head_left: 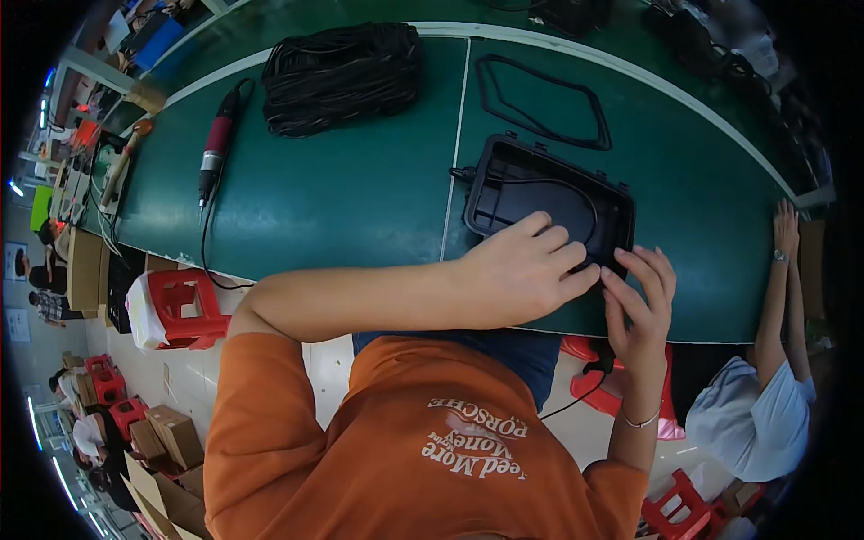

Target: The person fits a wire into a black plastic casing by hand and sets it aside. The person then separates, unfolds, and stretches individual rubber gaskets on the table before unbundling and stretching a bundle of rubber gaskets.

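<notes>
A black open box (621, 216) lies on the green table, with a dark cable (549, 183) curving inside it and a cable fitting (463, 173) on its left wall. My left hand (531, 270) reaches over the box's near edge, its fingers curled and its thumb and index finger pinched near the right corner. Close beside it, my right hand (642, 301) is at that same corner with bent fingers, the fingertips nearly meeting those of my left hand. Whatever lies between the fingertips is too small to make out. Beyond the box rests a black rubber gasket (540, 129).
A coiled bundle of black cable (342, 76) lies at the back left. Farther left is a red and silver electric screwdriver (214, 148) with its cord. Another person's hands (786, 229) rest at the table's right end. Red stools (187, 306) stand below the table edge.
</notes>
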The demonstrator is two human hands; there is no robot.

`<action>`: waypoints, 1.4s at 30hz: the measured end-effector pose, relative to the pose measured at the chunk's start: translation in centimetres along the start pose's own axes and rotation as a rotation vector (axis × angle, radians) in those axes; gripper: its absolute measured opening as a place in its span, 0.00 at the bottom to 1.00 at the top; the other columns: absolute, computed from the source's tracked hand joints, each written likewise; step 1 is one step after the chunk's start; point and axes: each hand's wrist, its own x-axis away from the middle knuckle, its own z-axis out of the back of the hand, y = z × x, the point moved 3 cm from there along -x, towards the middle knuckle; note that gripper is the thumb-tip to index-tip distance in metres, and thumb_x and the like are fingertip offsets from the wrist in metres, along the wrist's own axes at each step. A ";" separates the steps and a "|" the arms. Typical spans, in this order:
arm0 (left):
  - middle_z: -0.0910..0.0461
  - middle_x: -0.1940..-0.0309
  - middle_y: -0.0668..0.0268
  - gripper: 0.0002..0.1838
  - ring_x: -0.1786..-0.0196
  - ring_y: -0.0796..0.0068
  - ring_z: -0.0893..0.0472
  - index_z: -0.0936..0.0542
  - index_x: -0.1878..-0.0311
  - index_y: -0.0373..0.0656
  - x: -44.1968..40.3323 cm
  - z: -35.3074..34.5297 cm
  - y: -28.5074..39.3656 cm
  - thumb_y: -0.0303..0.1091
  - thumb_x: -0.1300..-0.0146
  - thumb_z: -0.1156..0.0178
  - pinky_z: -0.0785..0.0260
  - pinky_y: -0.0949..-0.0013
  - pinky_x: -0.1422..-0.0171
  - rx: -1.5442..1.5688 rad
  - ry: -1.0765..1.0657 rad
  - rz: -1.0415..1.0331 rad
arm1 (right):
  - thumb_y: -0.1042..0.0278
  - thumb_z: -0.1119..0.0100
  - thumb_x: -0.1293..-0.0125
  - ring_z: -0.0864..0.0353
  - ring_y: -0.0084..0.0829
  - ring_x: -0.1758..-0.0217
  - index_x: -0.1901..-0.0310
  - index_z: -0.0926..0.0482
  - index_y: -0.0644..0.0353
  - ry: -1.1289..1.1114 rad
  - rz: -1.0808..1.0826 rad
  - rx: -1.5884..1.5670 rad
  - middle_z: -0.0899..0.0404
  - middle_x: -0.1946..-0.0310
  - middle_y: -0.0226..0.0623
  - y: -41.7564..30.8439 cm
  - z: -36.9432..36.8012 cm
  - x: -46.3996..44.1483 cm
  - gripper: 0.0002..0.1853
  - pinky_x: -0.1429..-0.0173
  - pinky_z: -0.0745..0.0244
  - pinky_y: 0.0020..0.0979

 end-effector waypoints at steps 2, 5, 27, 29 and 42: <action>0.28 0.66 0.65 0.18 0.63 0.69 0.27 0.23 0.53 0.41 -0.1 -0.2 0.1 0.30 0.50 0.46 0.36 0.66 0.51 0.010 0.008 -0.001 | 0.76 0.38 0.49 0.29 0.41 0.44 0.56 0.20 0.52 0.000 0.003 0.035 0.25 0.49 0.36 0.2 -0.1 0.2 0.16 0.36 0.40 0.49; 0.28 0.65 0.64 0.18 0.63 0.69 0.27 0.23 0.53 0.40 -0.1 -0.1 0.2 0.30 0.50 0.46 0.36 0.66 0.53 0.043 0.031 -0.024 | 0.77 0.38 0.50 0.29 0.41 0.44 0.56 0.19 0.51 0.008 -0.034 0.073 0.26 0.48 0.37 0.3 0.1 0.6 0.18 0.36 0.41 0.50; 0.27 0.59 0.58 0.24 0.62 0.62 0.26 0.24 0.48 0.41 -1.4 -0.6 0.6 0.26 0.54 0.46 0.33 0.61 0.54 0.032 -0.083 -0.047 | 0.81 0.44 0.53 0.25 0.38 0.49 0.55 0.20 0.52 0.122 -0.116 -0.141 0.23 0.52 0.35 2.2 -0.1 1.9 0.21 0.37 0.37 0.45; 0.27 0.61 0.59 0.25 0.63 0.62 0.26 0.24 0.48 0.41 -1.5 -0.7 0.6 0.26 0.54 0.45 0.33 0.61 0.54 0.034 -0.090 -0.039 | 0.86 0.46 0.51 0.24 0.38 0.50 0.55 0.20 0.55 0.082 -0.119 -0.141 0.23 0.52 0.36 2.1 0.0 1.5 0.21 0.38 0.36 0.44; 0.29 0.69 0.61 0.22 0.64 0.61 0.26 0.23 0.50 0.40 -2.3 -0.6 0.4 0.25 0.54 0.43 0.34 0.59 0.49 0.086 -0.129 -0.138 | 0.81 0.46 0.49 0.25 0.39 0.51 0.54 0.21 0.55 0.071 -0.130 -0.139 0.22 0.57 0.36 3.6 -0.6 0.5 0.19 0.38 0.37 0.41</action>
